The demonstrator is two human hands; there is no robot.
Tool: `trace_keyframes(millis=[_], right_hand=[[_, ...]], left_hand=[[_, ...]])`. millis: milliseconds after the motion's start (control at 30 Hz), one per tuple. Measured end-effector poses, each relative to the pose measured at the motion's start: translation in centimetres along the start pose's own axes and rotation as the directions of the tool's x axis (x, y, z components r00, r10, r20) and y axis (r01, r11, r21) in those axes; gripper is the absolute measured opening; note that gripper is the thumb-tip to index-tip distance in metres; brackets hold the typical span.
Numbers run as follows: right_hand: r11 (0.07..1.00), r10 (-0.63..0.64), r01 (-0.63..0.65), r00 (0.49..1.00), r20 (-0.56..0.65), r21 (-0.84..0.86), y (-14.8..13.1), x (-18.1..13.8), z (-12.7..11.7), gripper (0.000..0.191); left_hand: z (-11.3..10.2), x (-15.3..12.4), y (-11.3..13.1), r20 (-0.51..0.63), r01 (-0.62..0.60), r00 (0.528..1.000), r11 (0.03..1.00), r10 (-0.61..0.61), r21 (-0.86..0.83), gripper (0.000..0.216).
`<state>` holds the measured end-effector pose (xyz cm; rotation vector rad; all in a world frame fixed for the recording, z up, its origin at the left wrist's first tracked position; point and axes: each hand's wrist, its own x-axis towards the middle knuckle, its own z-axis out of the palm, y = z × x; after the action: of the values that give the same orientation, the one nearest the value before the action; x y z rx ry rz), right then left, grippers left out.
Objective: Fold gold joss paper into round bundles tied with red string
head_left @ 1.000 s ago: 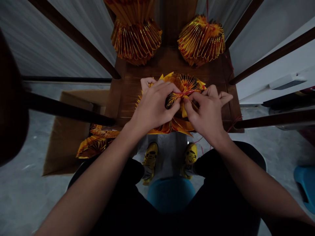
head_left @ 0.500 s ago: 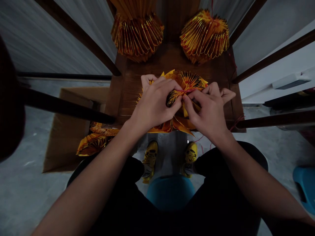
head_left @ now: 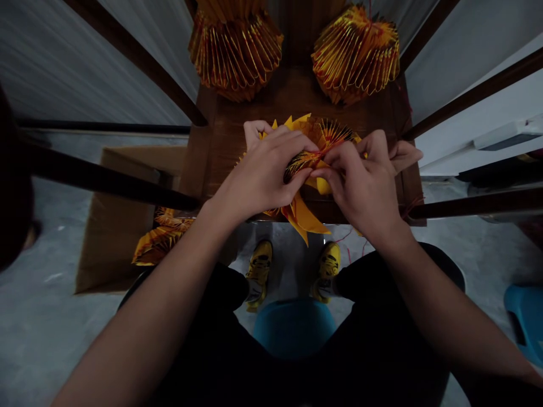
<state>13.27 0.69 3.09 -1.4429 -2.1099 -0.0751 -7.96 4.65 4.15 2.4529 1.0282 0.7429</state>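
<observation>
Compared with before, the right hand (head_left: 362,181) is moved more near to the left hand (head_left: 261,169), and the yellow paper flaps (head_left: 303,215) of the pleated paper fan (head_left: 320,141) now hang lower over the front edge of the wooden seat (head_left: 297,96).

**Pleated gold-and-red paper (head_left: 316,161) pinched at a red thread (head_left: 317,154)**

The left hand (head_left: 263,169) and right hand (head_left: 360,181) grip the paper from either side, their fingers closing in on the thread, just above a wooden seat (head_left: 229,147). Two pleated paper rosettes (head_left: 235,51) stand at the seat's far end. On the left, a cardboard box (head_left: 114,237) holds more folded paper (head_left: 159,246). Below the seat are yellow shoes (head_left: 259,274) and a blue stool (head_left: 292,330).
</observation>
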Motion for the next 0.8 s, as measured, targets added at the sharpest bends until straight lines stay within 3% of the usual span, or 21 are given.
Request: trace_keyframes(millis=[300, 467, 600, 700, 800], right_hand=[[0.998, -0.011, 0.009, 1.000, 0.018, 0.067, 0.2, -0.2, 0.0, 0.039], [0.982, -0.179, 0.172, 0.981, 0.080, 0.082, 1.7, -0.8, -2.7, 0.033], [0.975, -0.222, 0.222, 0.963, 0.156, 0.012, 2.5, -1.6, -4.4, 0.023], [0.951, -0.302, 0.310, 0.937, 0.176, -0.020, 2.2, -2.3, -4.4, 0.016], [0.929, -0.365, 0.371, 0.916, 0.166, -0.006, 1.3, -3.1, -3.7, 0.023]], left_hand=[[0.3, 0.2, 0.6, -0.027, 0.030, 0.999, 0.996, -0.027, 0.081, 0.019], [0.2, 0.1, 0.2, -0.022, 0.031, 0.999, 0.994, -0.029, 0.104, 0.022], [0.1, 0.0, 0.4, -0.072, 0.051, 0.996, 0.992, -0.043, 0.115, 0.020], [0.2, 0.0, 0.7, -0.088, 0.057, 0.995, 0.985, -0.043, 0.162, 0.019], [0.2, 0.0, 0.8, -0.062, 0.029, 0.998, 0.977, -0.016, 0.209, 0.016]])
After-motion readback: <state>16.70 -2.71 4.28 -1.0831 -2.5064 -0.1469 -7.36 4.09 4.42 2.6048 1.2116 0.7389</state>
